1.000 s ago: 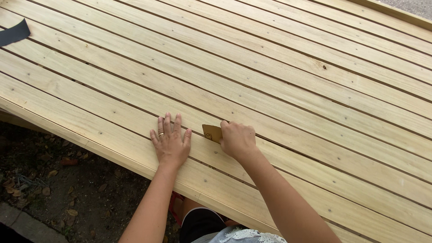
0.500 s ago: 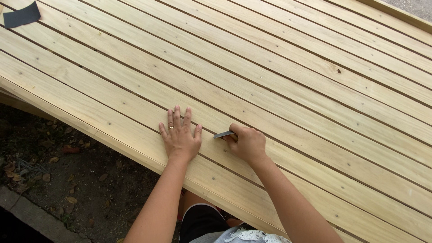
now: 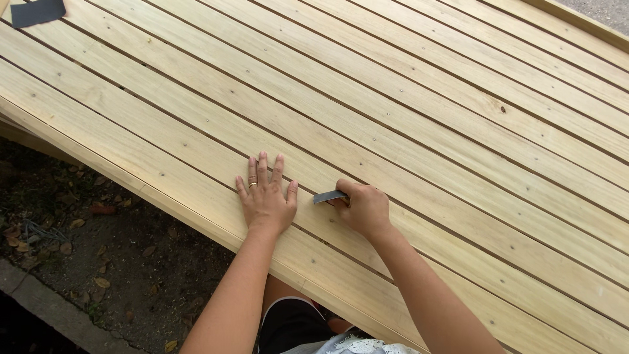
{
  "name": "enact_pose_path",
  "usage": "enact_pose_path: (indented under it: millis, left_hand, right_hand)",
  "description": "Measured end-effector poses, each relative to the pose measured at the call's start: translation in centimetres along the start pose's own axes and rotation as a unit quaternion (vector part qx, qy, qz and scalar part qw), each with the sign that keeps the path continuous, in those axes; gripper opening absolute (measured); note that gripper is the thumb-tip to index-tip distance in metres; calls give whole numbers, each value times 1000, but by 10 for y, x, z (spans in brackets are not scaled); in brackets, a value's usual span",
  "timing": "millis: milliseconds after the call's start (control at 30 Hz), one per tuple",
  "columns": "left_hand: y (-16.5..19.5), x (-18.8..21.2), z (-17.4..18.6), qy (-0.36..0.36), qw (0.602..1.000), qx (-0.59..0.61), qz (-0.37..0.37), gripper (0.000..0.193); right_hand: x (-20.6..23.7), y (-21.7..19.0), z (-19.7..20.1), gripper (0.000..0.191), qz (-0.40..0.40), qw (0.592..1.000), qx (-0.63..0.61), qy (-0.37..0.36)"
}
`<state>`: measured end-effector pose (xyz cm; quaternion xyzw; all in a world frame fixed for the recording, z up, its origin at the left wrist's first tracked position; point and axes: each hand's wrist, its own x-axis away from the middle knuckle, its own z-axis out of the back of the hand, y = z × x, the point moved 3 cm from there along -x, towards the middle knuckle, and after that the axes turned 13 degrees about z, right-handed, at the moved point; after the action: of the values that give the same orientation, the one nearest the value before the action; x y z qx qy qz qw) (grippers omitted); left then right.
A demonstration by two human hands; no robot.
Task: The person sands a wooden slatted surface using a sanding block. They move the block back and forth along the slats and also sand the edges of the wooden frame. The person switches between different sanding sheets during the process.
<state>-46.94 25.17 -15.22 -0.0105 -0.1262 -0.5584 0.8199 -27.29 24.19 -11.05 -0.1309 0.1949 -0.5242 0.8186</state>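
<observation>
Closest to the camera, down at the bottom edge, you can just see dark shorts and a bit of white lacy fabric, both cut off by the frame, so not much to say there. Both forearms reach up from that spot onto the slatted wooden surface, which is pale boards running diagonally with narrow gaps between them.

Left hand is flat on a board, palm down, fingers spread and relaxed, holding nothing, with a ring on one finger. Right hand sits just beside it on the right, curled tight around a small dark strip, looks like a folded bit of sandpaper but honestly hard to tell. Only the tip pokes out of the fist, pointing left toward the left hand. Its long axis lies roughly along the board gap, and it seems to sit right at that gap, though I can't make out whether it's actually in the slot. The two hands are near but not touching.

Off the surface's edge to the left is bare dirt with dry leaves. Way up in the far left corner lies a dark flat sheet, partly cut off.
</observation>
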Motion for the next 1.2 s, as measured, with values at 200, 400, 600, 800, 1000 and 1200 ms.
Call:
enact_pose_path:
  millis: [200, 400, 600, 800, 1000, 1200]
  left_hand:
    - [0, 3, 2, -16, 1000, -13, 10, 71]
    - [1, 3, 3, 8, 1000, -5, 3, 71]
    - [1, 4, -1, 1, 1000, -5, 9, 71]
    - [1, 4, -2, 6, 1000, 0, 6, 72]
    - [1, 3, -3, 6, 1000, -2, 3, 71]
    - [1, 3, -1, -3, 1000, -3, 9, 72]
  right_hand:
    - [4, 6, 7, 26, 9, 1000, 0, 24]
    - [9, 7, 0, 18, -30, 999, -24, -4]
    - [11, 4, 1, 19, -11, 1000, -5, 11]
    - [13, 6, 3, 23, -26, 1000, 1, 3]
    - [3, 3, -1, 22, -25, 1000, -4, -15]
    - [-1, 1, 0, 24, -58, 997, -10, -44]
